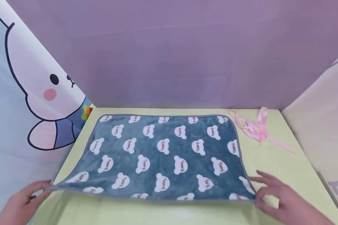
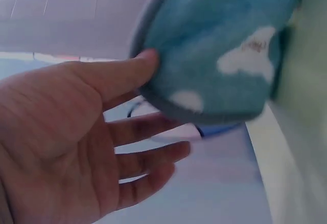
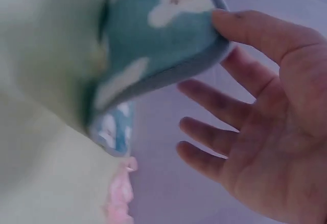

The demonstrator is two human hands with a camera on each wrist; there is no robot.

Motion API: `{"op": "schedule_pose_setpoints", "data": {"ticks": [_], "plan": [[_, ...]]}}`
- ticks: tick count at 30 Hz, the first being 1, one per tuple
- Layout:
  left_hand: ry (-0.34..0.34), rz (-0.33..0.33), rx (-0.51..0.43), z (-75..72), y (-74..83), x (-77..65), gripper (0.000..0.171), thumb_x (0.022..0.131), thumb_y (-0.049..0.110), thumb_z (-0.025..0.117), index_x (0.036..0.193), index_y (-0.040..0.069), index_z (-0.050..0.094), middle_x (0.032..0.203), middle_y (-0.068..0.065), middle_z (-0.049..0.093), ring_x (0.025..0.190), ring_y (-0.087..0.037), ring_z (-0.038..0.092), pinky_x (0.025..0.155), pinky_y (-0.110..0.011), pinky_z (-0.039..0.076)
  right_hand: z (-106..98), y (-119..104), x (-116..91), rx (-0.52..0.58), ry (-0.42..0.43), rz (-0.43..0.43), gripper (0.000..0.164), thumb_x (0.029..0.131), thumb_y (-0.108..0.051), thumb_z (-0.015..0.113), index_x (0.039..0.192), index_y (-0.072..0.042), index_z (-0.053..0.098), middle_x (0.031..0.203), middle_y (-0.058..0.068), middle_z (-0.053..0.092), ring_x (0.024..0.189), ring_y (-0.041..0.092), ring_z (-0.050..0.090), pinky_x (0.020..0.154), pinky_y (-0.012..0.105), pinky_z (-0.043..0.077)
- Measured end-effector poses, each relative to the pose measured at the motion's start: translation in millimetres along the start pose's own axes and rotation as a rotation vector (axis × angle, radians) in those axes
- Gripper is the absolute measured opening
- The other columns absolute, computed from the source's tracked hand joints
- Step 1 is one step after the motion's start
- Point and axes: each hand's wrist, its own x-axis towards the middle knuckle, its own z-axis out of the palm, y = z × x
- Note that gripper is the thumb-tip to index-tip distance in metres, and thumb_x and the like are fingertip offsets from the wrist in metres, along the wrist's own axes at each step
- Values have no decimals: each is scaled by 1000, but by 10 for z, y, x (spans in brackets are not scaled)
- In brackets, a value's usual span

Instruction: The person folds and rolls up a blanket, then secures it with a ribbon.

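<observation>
Cloth: a teal, grey-edged cloth (image 1: 160,162) with white bear-head prints (image 1: 181,165); spread over the pale yellow-green table (image 1: 279,165), its near edge raised clear of the surface.
Cloth axis: long axis runs left to right across the table; short sides run from the far edge towards the person. Lettering on the bear heads reads roughly along the short direction.
Cloth edges: far edge lies near the foot of the purple wall (image 1: 169,59); near edge spans between the hands, sagging slightly.
Left grip: left hand (image 1: 22,203) pinches the near left corner between thumb and forefinger; the other fingers are apart, slightly bent.
Right grip: right hand (image 1: 284,198) pinches the near right corner likewise; the remaining fingers are spread.
Cloth vs. grip: only the corners sit at the fingertips; the main spread extends away from both hands, towards the wall.
Ribbon: pink ribbon (image 1: 260,132) in a loose tangle, just beside the cloth's far right corner; one tail points towards the near right.
Sides: left panel (image 1: 11,175) bears a white cartoon animal (image 1: 31,62); right panel (image 1: 324,125) is pale.
</observation>
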Motion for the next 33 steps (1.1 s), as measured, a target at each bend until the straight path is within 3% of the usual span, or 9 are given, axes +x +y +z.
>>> {"op": "schedule_pose_setpoints", "data": {"ticks": [3,6,12,17,21,24,27,30,33], "plan": [[197,185,-10,-141,212,194,26,100,21,57,110,-1,66,106,-23,63,81,-10,62,59,-27,51,-194,58,250,-15,76,49,43,67,-10,87,86,-40,62,122,5,64,131,7,37,104,10,19],[285,304,-26,-282,387,506,23,99,17,57,110,-2,66,98,-17,65,77,3,54,57,-19,45,-298,221,572,-30,138,93,34,70,-5,84,86,-31,67,115,8,67,119,19,51,100,11,26],[236,216,-65,-449,630,1093,48,102,37,49,121,-6,59,111,-27,60,91,-32,54,61,-24,45,-279,638,1144,-17,209,228,14,79,-12,81,93,-13,75,102,9,71,98,20,60,78,24,41],[225,195,-121,-458,633,1411,50,100,42,49,120,-3,58,113,-24,56,94,-36,51,61,-24,47,-193,940,1475,42,189,329,19,86,-19,75,100,-5,75,99,13,72,70,18,59,64,28,42],[228,187,-139,-437,620,1658,55,101,45,45,124,-4,55,117,-25,54,98,-37,49,70,-33,46,-118,1141,1651,44,171,410,27,91,-28,70,104,-4,74,84,15,69,44,13,36,56,31,35],[229,178,-161,-407,645,1843,58,101,46,42,127,-5,52,119,-27,52,98,-38,47,73,-38,45,-74,1253,1753,40,157,486,34,94,-35,65,107,-4,73,87,17,68,52,19,43,64,36,39],[244,194,-154,-382,712,2013,57,102,45,40,127,-5,53,118,-26,53,96,-37,47,72,-39,44,-37,1356,1849,49,138,539,39,96,-36,61,111,-2,71,107,20,67,82,32,59,82,46,44],[263,225,-137,-363,808,2173,54,102,42,40,124,-5,55,115,-26,55,93,-37,49,72,-42,43,5,1455,1935,50,119,597,39,97,-33,60,115,0,69,119,21,64,111,39,55,92,54,42],[279,243,-118,-338,886,2329,53,103,41,40,123,-5,56,114,-28,56,94,-39,50,75,-49,42,81,1542,2014,41,102,657,38,97,-32,59,117,0,69,120,22,63,113,40,54,92,54,43]]}}
